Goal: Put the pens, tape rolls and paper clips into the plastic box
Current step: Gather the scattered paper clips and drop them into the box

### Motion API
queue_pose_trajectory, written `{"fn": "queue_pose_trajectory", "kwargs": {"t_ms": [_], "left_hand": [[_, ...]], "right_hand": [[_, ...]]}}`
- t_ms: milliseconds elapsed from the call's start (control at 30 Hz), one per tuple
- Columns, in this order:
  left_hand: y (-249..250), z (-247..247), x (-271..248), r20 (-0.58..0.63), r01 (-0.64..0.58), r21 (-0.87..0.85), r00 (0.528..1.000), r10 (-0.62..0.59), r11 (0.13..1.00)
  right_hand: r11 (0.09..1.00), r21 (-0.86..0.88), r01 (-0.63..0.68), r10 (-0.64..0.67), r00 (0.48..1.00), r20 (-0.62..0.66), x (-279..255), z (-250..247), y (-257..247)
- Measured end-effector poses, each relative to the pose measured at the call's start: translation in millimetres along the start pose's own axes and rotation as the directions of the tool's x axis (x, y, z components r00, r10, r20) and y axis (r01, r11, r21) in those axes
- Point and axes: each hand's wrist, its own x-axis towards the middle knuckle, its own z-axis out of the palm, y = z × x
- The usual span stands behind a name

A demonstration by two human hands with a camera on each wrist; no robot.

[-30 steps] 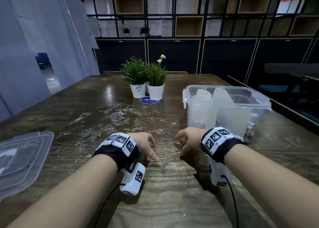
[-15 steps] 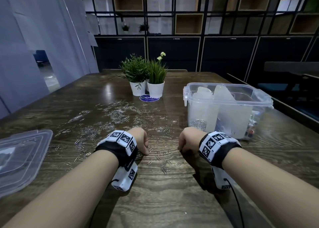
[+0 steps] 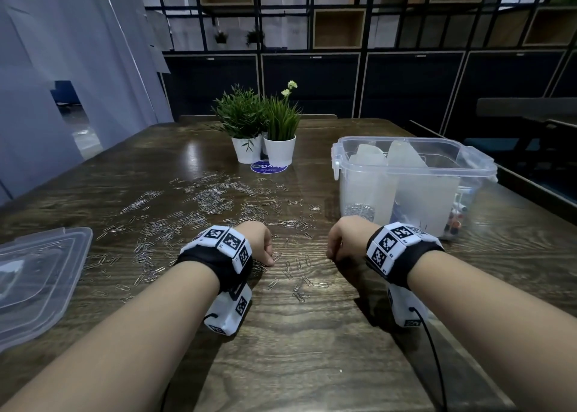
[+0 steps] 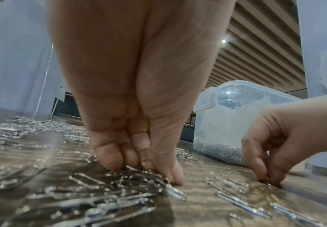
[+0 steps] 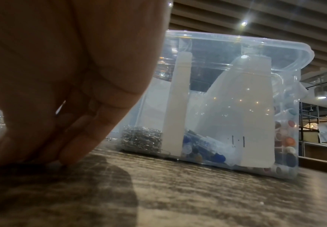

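Silver paper clips [image 3: 215, 199] were still strewn all over the dark wooden table [image 3: 312, 364] in the head view, so plenty was left to do. Both hands were down among the nearest ones: left hand [image 3: 257, 243] and right hand [image 3: 345, 238], fingers curled under so you couldn't really see the grip from up there. The plastic box [image 3: 412, 186] stood open to the right, its lid [image 3: 37, 283] lying off at the left edge, and two potted plants [image 3: 262, 127] sat further back.

Left wrist view was clearer. The left hand [image 4: 137, 115] had fingertips [image 4: 108, 159] and thumb bunched together on a little heap of clips, pinching them against the table. The right hand [image 4: 286, 138] showed at the side, tips closed on what looked like a single clip.

Right wrist view: the right hand [image 5: 61, 76] had its fingers pressed together at the table, whatever they held being too blurry to tell. Behind it the box [image 5: 236, 50] already held a wad of clips in one compartment, pens [image 5: 203, 147] in the next, and round coloured things at the far end, probably the tape rolls. So I'd say pens and tape were done, clips maybe a small fraction in.
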Motion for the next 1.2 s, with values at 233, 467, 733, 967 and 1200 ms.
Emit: {"fn": "queue_pose_trajectory", "kwargs": {"t_ms": [233,467,733,967,1200], "left_hand": [[0,2,-2,0.029,-0.017,0.017,0.999,0.016,1.0],[1,1,-6,0.023,-0.018,0.089,1.0,0.016,0.996],[-30,-12,-19,-0.088,-0.041,-0.099,0.996,0.033,0.994],[-43,0,-20,-0.029,0.001,-0.136,1.0,-0.005,0.991],[-36,-1,-14,-0.02,-0.045,-0.063,0.999,0.044,0.997]], "right_hand": [[1.0,-0.002,-0.015,0.015,1.0,-0.018,-1,3,5],[0.999,0.021,0.04,-0.04,0.999,-0.018,1,2,-6],[0.981,-0.043,0.188,-0.187,0.982,0.026,25,9,-34],[0.978,-0.022,0.209,-0.208,0.978,0.024,23,10,-32],[0.977,-0.07,0.199,-0.198,0.98,0.022,16,9,-35]]}}
